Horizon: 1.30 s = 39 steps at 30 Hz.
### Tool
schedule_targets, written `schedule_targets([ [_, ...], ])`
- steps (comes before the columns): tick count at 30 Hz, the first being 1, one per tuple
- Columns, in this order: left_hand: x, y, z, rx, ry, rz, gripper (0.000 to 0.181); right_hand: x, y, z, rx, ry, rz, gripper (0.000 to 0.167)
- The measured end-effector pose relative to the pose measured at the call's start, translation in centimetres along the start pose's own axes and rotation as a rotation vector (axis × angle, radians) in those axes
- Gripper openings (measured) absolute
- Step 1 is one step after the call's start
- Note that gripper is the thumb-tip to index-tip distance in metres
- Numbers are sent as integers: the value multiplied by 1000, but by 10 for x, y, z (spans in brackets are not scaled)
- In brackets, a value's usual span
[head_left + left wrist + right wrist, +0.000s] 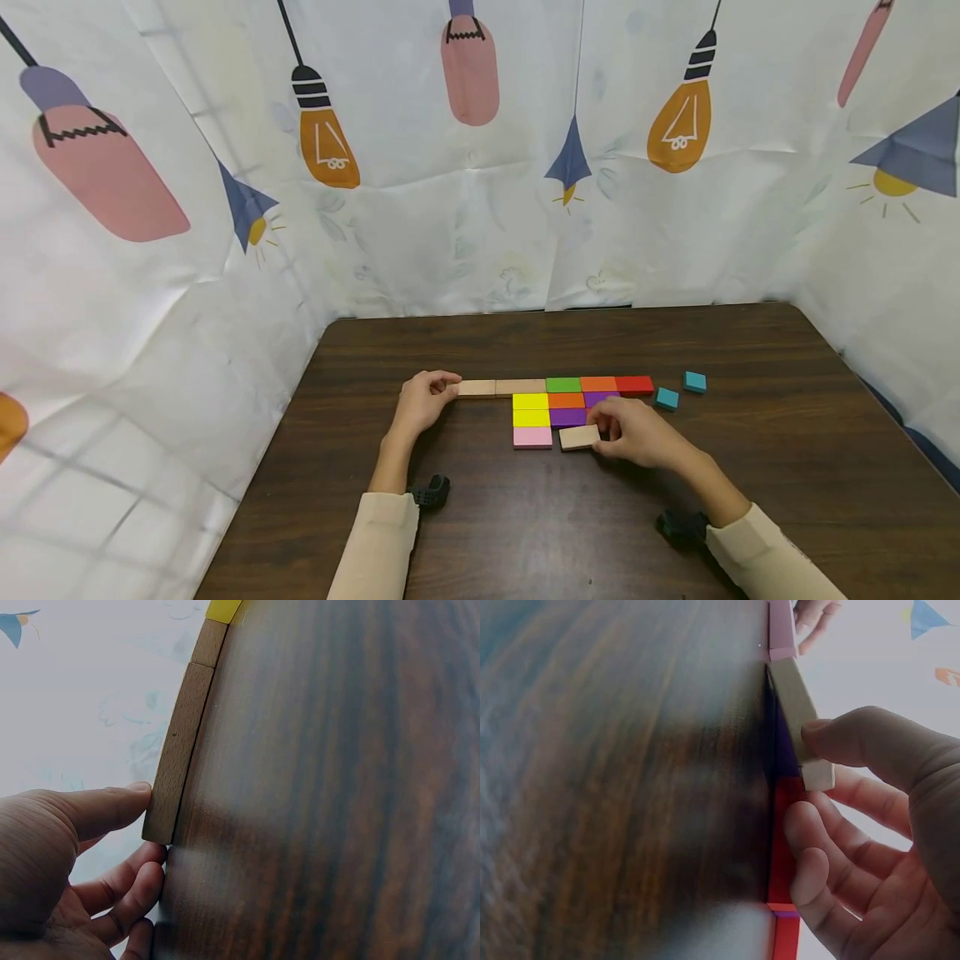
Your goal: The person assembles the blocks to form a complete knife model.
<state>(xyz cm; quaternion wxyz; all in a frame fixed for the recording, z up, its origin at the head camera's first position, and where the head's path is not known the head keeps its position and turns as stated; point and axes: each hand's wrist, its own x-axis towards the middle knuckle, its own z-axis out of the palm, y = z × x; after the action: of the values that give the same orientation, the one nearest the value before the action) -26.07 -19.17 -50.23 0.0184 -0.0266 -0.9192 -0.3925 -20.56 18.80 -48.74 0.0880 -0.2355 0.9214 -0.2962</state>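
My right hand (637, 429) pinches a plain wooden block (580, 437) between thumb and fingers. The block sits slightly askew at the near side of a flat group of coloured blocks, just right of a pink block (532, 437). In the right wrist view this wooden block (799, 705) tilts beside a purple and a red block (782, 840). My left hand (422, 404) holds the left end of another wooden block (477, 389), thumb and fingertips against it. That block heads the far row, followed by a second wooden block (521, 387) and a green one (563, 385).
Yellow blocks (531, 409), orange blocks (566, 401) and purple blocks (567, 417) lie within the group. A red block (634, 385) ends the far row. Two small teal blocks (667, 399) lie apart to its right. Printed cloth (465, 217) hangs around the dark wooden table (510, 533).
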Motion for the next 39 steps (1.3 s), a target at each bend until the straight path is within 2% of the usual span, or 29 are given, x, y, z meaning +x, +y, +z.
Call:
schedule_targets([
  [5, 0, -1, 1, 4, -2, 5, 19, 0, 0, 1, 3, 5, -4, 24],
  [17, 0, 0, 1, 0, 2, 4, 18, -1, -3, 3, 84, 7, 27, 18],
  [39, 1, 0, 1, -2, -3, 4, 19, 2, -8, 6, 86, -5, 15, 16],
])
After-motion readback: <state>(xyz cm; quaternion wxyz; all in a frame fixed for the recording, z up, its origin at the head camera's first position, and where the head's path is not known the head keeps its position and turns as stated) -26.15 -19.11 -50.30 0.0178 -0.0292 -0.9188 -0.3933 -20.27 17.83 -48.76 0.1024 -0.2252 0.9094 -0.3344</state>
